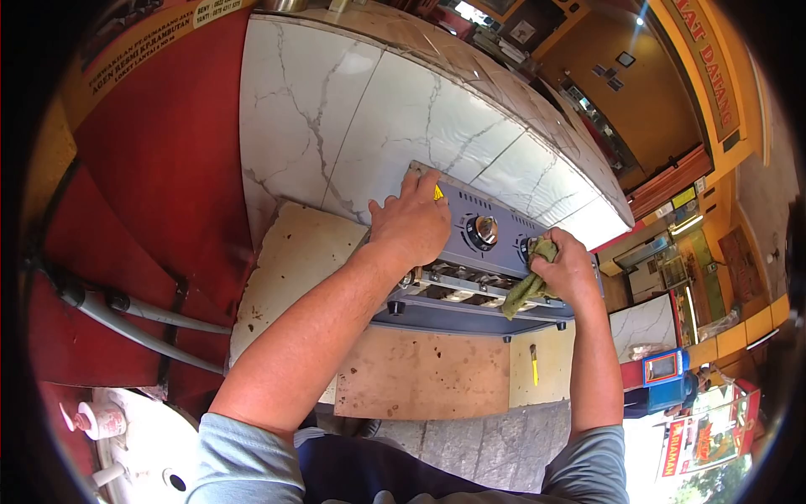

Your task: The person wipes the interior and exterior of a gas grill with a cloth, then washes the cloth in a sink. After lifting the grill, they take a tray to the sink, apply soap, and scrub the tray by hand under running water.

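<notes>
Nearby, a yellow-handled tool [534, 366] lies on the tabletop [555, 361]; right fingers [567, 242] grip a green cloth [529, 290] partly hiding a knob [525, 249], left fingers [429, 181] spread over the metal appliance's [509, 240] corner.

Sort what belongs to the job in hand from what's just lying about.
Likely in the job:
green cloth, in the right hand
blue-grey appliance with knobs, left hand at one corner

Likely just lying about:
yellow tool, untouched
pump bottle, untouched
</notes>
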Action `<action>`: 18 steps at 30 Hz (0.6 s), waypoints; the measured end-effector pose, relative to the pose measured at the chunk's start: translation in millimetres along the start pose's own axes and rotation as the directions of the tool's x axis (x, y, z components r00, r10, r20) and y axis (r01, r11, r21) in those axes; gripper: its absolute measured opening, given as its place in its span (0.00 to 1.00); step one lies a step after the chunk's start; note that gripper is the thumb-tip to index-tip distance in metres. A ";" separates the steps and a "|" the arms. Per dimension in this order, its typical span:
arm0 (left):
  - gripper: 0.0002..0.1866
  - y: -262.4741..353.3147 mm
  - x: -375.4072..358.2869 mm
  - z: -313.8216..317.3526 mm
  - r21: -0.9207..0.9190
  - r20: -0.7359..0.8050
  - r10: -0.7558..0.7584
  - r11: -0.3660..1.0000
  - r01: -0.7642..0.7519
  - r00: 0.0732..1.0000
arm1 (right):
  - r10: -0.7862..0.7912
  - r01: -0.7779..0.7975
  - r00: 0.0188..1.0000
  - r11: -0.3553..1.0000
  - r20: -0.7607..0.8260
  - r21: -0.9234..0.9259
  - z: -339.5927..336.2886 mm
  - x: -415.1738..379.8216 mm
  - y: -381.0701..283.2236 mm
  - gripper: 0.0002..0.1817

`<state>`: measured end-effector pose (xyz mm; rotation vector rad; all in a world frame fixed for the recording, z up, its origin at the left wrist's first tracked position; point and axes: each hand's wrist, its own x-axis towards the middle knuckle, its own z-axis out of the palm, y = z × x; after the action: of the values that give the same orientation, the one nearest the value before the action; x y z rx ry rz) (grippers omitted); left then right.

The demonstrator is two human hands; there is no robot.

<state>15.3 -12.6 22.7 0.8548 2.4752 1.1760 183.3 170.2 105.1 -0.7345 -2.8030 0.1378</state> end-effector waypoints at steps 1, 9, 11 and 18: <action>0.28 0.0 0.2 0.0 -0.002 0.002 -0.001 1.000 0.001 1.000 | 0.039 -0.041 0.999 0.996 0.025 0.077 -0.4 1.1 4.4 0.16; 0.28 -0.4 -0.8 -1.4 -0.014 0.002 0.002 1.000 -0.002 1.000 | 0.065 -0.075 0.994 0.991 0.090 0.109 1.8 13.0 11.0 0.18; 0.28 0.6 0.1 -3.5 0.007 0.025 -0.006 1.000 0.006 1.000 | 0.071 -0.085 0.989 0.991 0.132 0.105 0.8 19.3 12.9 0.18; 0.27 0.7 1.6 -1.5 0.020 0.001 0.005 1.000 -0.005 1.000 | 0.149 -0.150 0.964 0.989 0.219 -0.010 -2.7 37.8 4.8 0.22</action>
<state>13.6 -12.2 24.2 0.8667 2.4902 1.1537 154.3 193.1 114.9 -0.9858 -2.9491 0.2703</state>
